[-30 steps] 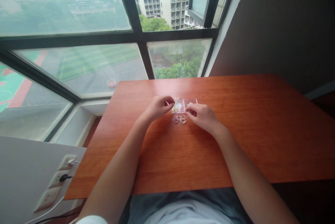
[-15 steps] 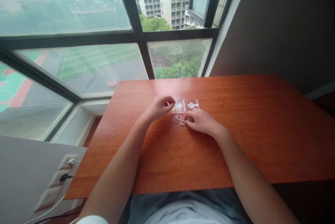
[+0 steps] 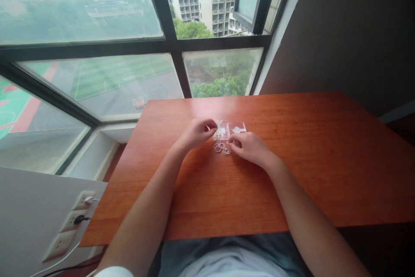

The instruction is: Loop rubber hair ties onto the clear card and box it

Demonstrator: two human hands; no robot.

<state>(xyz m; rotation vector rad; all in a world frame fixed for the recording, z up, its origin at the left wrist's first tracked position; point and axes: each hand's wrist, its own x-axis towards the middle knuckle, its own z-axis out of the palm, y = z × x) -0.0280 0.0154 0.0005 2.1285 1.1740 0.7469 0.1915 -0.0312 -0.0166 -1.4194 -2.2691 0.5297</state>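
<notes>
A small clear plastic box (image 3: 225,130) lies with its lid (image 3: 240,126) folded open to the right, a white print on the lid. Pale rings (image 3: 217,136), like hair ties, sit in its front left part. At the box's left edge, my left hand (image 3: 199,132) is closed, thumb and finger pinching there. My right hand (image 3: 249,146) hovers just in front of the lid, a single pale ring (image 3: 228,142) pinched at its fingertips. Below the box, several pink and whitish rings (image 3: 221,148) lie loosely grouped on the table.
The reddish-brown wooden table (image 3: 324,151) reaches away to the right. Behind it are dark-framed windows (image 3: 220,43). Wall sockets (image 3: 73,221) with plugged cables are at lower left, beside the table's edge.
My right hand has risen slightly from the loose rings toward the box, with one ring now at its fingertips. My left hand stays at the box.
</notes>
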